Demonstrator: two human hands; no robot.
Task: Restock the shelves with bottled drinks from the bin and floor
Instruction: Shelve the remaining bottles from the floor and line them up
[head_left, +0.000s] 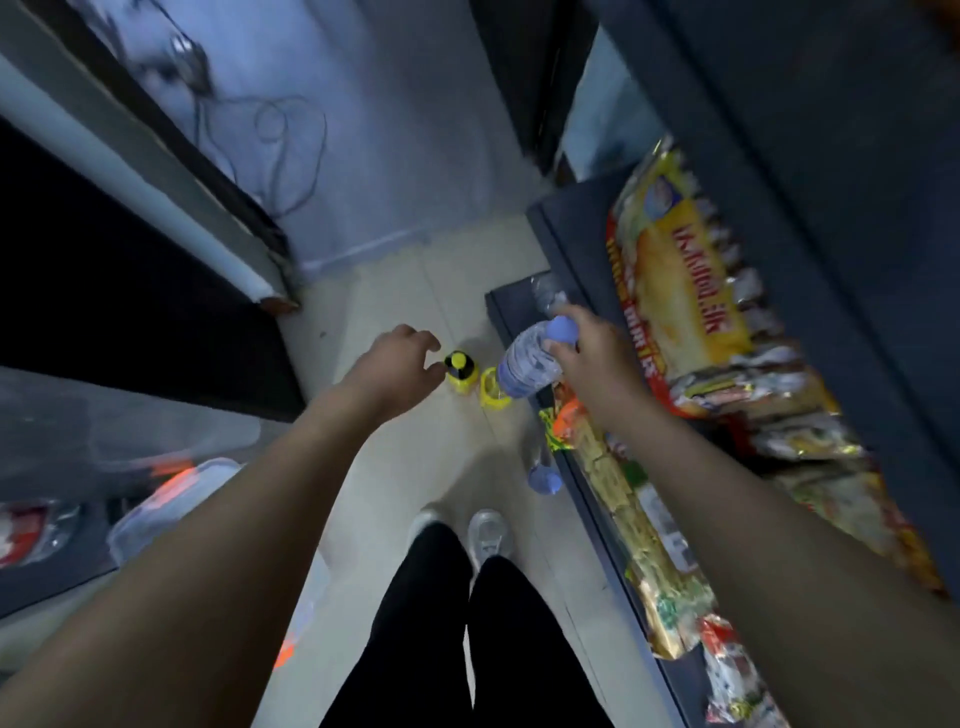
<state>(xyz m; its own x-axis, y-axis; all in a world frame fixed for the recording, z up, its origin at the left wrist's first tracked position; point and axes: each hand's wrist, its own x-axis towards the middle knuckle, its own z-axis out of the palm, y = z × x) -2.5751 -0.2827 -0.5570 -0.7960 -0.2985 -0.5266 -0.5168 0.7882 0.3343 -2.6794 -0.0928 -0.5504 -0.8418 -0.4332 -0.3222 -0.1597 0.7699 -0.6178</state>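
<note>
Water bottle (524, 366), cap tilted to one o'clock, is held in the grip of the right hand (576, 343), while the left hand (400, 364), grip loose and empty, has an upright yellow bottle (460, 371) at its three o'clock on the floor (395, 291).

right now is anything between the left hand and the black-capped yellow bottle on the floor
Nothing visible. The left hand is right beside the black-capped yellow bottle, fingers curved toward its cap; the other yellow bottle stands beyond it.
</note>
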